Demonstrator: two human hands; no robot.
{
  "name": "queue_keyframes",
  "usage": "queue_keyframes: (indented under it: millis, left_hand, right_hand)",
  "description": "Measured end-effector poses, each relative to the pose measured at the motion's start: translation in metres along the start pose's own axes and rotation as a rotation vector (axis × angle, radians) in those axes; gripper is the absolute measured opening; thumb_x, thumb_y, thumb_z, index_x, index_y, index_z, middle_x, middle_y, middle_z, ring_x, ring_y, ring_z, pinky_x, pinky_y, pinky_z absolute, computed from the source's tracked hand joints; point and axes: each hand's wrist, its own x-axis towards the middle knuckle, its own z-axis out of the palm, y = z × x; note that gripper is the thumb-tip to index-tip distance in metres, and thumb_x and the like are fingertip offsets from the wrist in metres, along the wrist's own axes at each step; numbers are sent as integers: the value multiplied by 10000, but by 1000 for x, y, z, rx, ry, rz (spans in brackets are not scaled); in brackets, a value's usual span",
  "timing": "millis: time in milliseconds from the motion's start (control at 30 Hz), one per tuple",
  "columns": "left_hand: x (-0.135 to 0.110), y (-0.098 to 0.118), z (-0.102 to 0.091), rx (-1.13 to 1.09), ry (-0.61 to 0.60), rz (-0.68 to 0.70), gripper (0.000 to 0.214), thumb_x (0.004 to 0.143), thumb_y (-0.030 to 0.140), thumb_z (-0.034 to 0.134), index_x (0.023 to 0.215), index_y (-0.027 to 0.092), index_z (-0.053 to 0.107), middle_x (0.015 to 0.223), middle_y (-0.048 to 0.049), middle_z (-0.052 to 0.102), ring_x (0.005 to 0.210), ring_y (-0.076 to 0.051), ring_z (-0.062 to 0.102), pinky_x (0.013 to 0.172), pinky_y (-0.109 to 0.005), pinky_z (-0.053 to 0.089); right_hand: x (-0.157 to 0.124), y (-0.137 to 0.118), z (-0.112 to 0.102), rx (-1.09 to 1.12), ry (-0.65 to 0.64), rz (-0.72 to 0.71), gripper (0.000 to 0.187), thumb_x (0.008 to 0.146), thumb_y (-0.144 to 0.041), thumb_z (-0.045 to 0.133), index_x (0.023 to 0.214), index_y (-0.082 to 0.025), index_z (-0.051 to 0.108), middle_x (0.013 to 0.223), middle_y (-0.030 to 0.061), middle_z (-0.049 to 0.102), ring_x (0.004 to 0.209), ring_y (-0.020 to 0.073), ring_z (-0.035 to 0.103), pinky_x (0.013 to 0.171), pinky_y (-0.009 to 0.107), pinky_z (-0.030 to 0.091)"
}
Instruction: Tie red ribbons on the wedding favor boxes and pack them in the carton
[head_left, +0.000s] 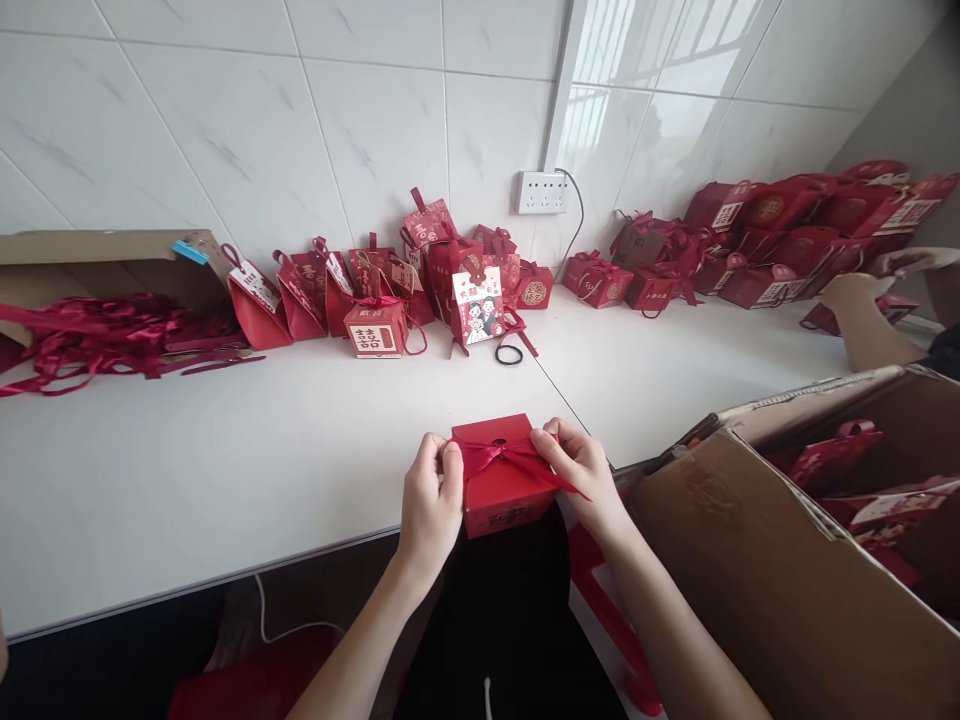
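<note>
A red gift box (510, 493) is at the table's front edge, partly over it, with dark lettering on its near side. Across its top runs a shiny red ribbon (501, 453), gathered in a knot near the middle. At the left side of the box, my left hand (433, 500) is closed, thumb against bent fingers, on the ribbon. My right hand (581, 475) pinches the ribbon at the box's upper right. One ribbon tail trails down past the right fingers. The fingertips hide the exact spots where the ribbon is gripped.
A cardboard carton (787, 560) with red boxes inside stands at right. Loose ribbons (142, 335) pile at left. Small gift boxes (375, 330) line the wall, with more stacked boxes (810, 215) far right, near another person's hand (862, 300). A black ring (508, 363) lies behind.
</note>
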Motion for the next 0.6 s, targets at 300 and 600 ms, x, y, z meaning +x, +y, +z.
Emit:
queue_keyframes:
  millis: [300, 600]
  left_hand:
    - [4, 5, -10, -115, -260, -118, 312, 877, 403, 402, 639, 212, 339, 569, 60, 304, 498, -92, 308, 472, -208, 304]
    - [17, 15, -43, -172, -427, -154, 307, 817, 483, 549, 975, 224, 502, 663, 33, 569, 621, -134, 546, 571, -223, 443]
  right_hand:
    - [2, 4, -22, -44, 25, 7, 415, 849, -558, 482, 653, -199, 409, 618, -33, 384, 554, 105, 353, 521, 249, 279]
    - [-39, -44, 20, -903, 6, -917, 262, 788, -255, 625, 1035, -183, 574, 917, 90, 608, 822, 233, 543, 740, 399, 451]
